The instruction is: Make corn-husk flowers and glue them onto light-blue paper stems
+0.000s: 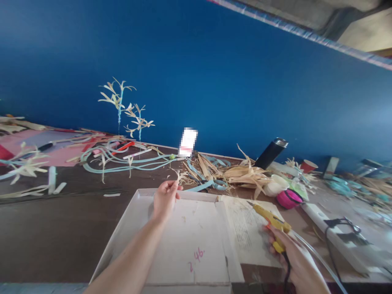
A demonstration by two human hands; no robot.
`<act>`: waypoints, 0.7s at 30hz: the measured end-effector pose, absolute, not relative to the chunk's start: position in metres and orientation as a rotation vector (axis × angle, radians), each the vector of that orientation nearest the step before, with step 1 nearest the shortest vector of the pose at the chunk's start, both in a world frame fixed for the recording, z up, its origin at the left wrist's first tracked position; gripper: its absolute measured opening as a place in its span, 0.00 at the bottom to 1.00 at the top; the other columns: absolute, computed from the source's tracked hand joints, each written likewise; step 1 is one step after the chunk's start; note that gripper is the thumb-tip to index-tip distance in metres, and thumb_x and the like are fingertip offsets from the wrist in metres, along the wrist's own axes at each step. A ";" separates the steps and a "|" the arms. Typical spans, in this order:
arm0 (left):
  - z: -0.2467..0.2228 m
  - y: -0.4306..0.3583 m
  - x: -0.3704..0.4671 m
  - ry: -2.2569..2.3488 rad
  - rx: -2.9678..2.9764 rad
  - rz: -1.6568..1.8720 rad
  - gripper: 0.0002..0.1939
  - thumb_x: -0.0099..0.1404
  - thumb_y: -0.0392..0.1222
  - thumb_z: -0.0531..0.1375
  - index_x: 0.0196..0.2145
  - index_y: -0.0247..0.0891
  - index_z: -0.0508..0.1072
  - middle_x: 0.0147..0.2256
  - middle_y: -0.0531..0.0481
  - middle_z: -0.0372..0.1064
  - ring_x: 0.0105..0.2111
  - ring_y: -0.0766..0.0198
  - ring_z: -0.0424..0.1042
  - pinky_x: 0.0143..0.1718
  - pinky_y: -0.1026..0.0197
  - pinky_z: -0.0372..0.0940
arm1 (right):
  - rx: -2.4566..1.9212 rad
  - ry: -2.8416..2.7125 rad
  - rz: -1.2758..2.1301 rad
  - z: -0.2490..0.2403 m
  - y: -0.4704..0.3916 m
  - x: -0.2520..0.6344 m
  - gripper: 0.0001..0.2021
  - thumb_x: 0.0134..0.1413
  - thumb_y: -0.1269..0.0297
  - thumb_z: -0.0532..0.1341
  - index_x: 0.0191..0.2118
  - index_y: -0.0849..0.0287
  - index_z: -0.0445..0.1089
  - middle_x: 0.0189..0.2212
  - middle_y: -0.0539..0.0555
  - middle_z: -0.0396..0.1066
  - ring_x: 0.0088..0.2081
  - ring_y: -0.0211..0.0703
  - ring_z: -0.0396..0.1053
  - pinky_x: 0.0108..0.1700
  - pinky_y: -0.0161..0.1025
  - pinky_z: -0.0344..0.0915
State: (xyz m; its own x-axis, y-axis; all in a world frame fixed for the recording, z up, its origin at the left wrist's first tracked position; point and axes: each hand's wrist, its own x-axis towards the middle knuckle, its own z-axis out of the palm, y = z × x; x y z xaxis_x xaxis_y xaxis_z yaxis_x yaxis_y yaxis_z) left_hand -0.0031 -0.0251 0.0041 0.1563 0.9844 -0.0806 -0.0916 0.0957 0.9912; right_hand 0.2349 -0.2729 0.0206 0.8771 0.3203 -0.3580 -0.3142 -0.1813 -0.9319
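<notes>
My left hand (165, 199) is closed, pinching a small pale flower of dried strips (181, 175) above the far edge of a shallow white cardboard box lid (183, 237). My right hand (286, 247) grips a yellow hot glue gun (271, 216), its nozzle pointing up and to the left over a printed sheet of paper (245, 228). From the gun's rear runs a clear glue stick (320, 253), and a black cord hangs below its handle. The nozzle and the flower are well apart.
Two assembled flower stems (120, 106) stand against the blue wall. Dried husks (245, 174), a black flask (271, 153), a pink pouch (289, 199) and a white power strip (337, 237) lie to the right. Light-blue tubes (122, 165) and loose flowers lie left.
</notes>
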 end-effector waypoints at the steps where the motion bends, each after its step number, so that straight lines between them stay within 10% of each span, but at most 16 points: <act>1: 0.004 -0.025 -0.003 1.067 1.142 1.074 0.19 0.53 0.55 0.60 0.32 0.35 0.70 0.30 0.47 0.74 0.17 0.72 0.63 0.17 0.69 0.55 | -1.658 -0.009 0.565 0.019 -0.272 0.237 0.22 0.31 0.59 0.71 0.35 0.66 0.71 0.20 0.49 0.68 0.17 0.32 0.63 0.16 0.26 0.63; 21: 0.007 -0.026 -0.002 1.099 1.230 1.052 0.14 0.58 0.50 0.56 0.32 0.36 0.69 0.29 0.49 0.74 0.17 0.72 0.66 0.17 0.69 0.56 | -1.702 -0.128 0.678 0.018 -0.262 0.250 0.20 0.27 0.60 0.72 0.33 0.62 0.74 0.34 0.57 0.75 0.31 0.43 0.73 0.32 0.31 0.72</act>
State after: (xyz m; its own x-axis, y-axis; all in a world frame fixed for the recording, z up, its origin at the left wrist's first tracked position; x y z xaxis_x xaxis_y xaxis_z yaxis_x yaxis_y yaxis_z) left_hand -0.0018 -0.0258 0.0065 0.1679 0.9843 -0.0548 -0.0125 0.0577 0.9983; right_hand 0.2505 -0.2620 0.0179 0.8218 0.4377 -0.3647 -0.2745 -0.2568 -0.9267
